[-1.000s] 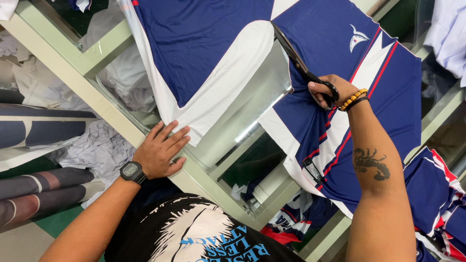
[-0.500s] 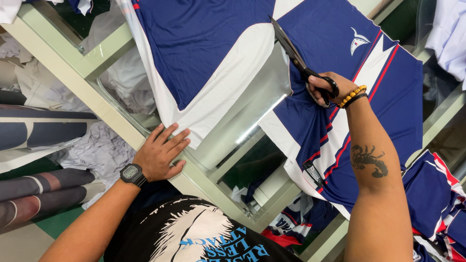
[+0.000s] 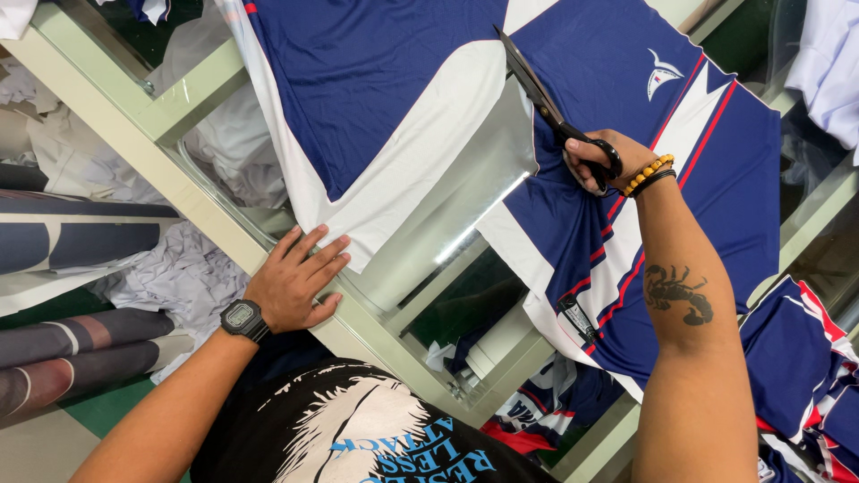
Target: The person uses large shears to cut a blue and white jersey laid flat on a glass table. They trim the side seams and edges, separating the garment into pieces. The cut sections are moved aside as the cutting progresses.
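Note:
My right hand (image 3: 601, 161) grips the black handles of long scissors (image 3: 535, 92), whose blades point up and to the left along the edge of a navy, white and red printed fabric panel (image 3: 626, 98). A second navy and white fabric piece (image 3: 376, 98) lies to the left across the glass tabletop (image 3: 447, 224). My left hand (image 3: 295, 282) rests flat, fingers spread, on the pale green table frame (image 3: 192, 201) just below that left piece's white edge. It holds nothing. A black digital watch sits on my left wrist, beaded bracelets on my right.
Crumpled white scraps (image 3: 179, 277) lie under the glass at left. Rolls of grey fabric (image 3: 80, 340) lie at lower left. More navy and red printed pieces (image 3: 805, 358) hang at lower right, and pale cloth (image 3: 828, 63) sits at upper right.
My right hand and the scissors have shifted slightly up along the fabric edge. My left hand stays flat on the frame.

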`<state>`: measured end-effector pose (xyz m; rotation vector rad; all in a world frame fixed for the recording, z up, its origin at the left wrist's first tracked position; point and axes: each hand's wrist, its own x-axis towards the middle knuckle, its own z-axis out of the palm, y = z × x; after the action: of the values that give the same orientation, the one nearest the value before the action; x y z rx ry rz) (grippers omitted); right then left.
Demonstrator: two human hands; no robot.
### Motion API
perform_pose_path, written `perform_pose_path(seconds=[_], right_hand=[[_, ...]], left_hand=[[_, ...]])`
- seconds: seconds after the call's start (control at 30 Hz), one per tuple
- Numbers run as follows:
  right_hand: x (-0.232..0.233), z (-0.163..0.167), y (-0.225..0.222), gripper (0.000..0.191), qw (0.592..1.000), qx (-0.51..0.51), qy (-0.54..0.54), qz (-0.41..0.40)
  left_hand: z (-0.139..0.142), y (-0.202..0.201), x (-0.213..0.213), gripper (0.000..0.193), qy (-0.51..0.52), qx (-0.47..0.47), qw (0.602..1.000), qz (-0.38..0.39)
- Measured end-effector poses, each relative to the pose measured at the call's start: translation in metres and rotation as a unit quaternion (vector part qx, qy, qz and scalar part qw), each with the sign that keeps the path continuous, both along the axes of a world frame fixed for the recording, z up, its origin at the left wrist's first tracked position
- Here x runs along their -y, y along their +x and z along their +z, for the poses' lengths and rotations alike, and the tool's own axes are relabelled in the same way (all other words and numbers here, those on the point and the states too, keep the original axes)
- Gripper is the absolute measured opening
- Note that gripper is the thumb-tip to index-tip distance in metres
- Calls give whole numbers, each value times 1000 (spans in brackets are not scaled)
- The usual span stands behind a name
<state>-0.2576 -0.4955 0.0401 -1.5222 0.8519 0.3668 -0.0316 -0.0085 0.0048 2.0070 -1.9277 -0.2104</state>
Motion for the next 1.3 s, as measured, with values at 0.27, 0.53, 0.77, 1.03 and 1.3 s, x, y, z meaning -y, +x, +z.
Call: perform_pose_path(seconds=[0.27, 0.53, 0.77, 1.03, 1.3], right_hand=[[0, 2, 1, 49, 1000, -1, -26, 12], [-9, 11, 4, 49, 1000, 7, -1, 3], [-43, 19, -23, 51, 999, 6, 46, -12], [-189, -14, -110, 50, 989, -10, 47, -142], [-422, -42, -111, 41, 898, 72, 189, -390]], left_hand=[[-9, 1, -7, 55, -14, -3, 1000, 3], [-9, 3, -11, 56, -18, 6, 1000, -1], [-8, -1, -18, 57, -30, -2, 1000, -4], [3, -5, -16, 55, -25, 20, 999, -12], [3, 102, 16, 44, -103, -2, 990, -96]])
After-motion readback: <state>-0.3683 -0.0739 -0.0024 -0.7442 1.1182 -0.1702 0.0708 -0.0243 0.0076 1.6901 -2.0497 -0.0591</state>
